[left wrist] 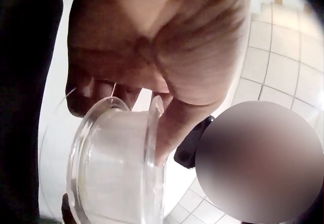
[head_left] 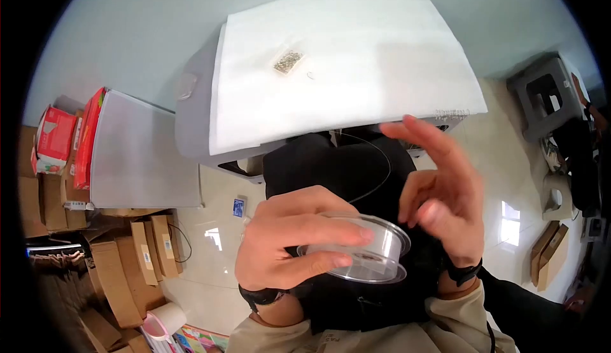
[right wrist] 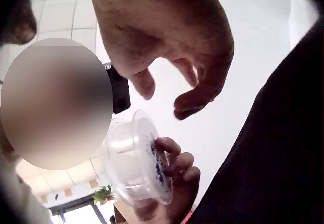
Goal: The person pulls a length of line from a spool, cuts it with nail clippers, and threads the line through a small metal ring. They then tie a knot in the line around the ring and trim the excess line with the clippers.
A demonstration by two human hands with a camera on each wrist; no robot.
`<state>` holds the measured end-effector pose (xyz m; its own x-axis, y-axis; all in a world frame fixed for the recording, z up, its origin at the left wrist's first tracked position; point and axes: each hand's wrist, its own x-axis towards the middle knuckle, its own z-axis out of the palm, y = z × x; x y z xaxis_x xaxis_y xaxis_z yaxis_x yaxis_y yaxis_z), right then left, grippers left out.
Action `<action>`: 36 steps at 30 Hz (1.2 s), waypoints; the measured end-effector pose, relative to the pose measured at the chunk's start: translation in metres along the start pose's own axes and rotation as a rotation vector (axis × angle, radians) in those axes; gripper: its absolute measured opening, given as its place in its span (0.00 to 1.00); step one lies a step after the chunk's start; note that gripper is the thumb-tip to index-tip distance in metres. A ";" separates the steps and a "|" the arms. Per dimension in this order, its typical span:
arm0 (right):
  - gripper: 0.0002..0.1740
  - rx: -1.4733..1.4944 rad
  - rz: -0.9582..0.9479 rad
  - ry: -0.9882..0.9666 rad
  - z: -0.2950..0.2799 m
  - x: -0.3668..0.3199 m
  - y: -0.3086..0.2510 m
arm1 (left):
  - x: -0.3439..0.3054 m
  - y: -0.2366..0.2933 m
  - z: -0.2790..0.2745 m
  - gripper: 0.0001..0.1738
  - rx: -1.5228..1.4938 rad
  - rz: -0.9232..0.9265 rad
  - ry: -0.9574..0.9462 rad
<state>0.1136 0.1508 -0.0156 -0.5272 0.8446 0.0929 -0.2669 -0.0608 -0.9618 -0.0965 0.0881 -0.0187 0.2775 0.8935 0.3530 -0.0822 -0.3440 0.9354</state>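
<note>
My left hand (head_left: 299, 238) grips a clear plastic spool (head_left: 385, 241) of thin transparent line, thumb and fingers across its two flanges. The same spool (left wrist: 116, 158) fills the lower part of the left wrist view. One loose strand of line (head_left: 389, 162) curves over the dark trousers toward the table's near edge. To the right of the spool hovers my right hand (head_left: 449, 194), its index finger stretched forward and its thumb apart from the fingers. In the right wrist view, the right hand (right wrist: 177, 47) shows a gap between thumb and fingers, with nothing seen in it.
A white foam sheet (head_left: 344, 41) covers the table ahead. On it lie a small clear box (head_left: 288, 62) of tiny metal pieces, a small curved piece (head_left: 310, 75) and a row of tiny metal pieces (head_left: 452, 113) at the near right edge. Cardboard boxes (head_left: 118, 276) stand left.
</note>
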 end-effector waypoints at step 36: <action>0.20 -0.300 0.005 0.285 -0.106 -0.038 0.009 | -0.024 -0.009 -0.045 0.25 0.232 -0.140 0.817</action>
<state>0.2169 0.1752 -0.0552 -0.2718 0.9609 0.0534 0.0041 0.0566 -0.9984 -0.1458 0.0830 -0.0348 -0.5132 0.8287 0.2234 0.1238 -0.1860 0.9747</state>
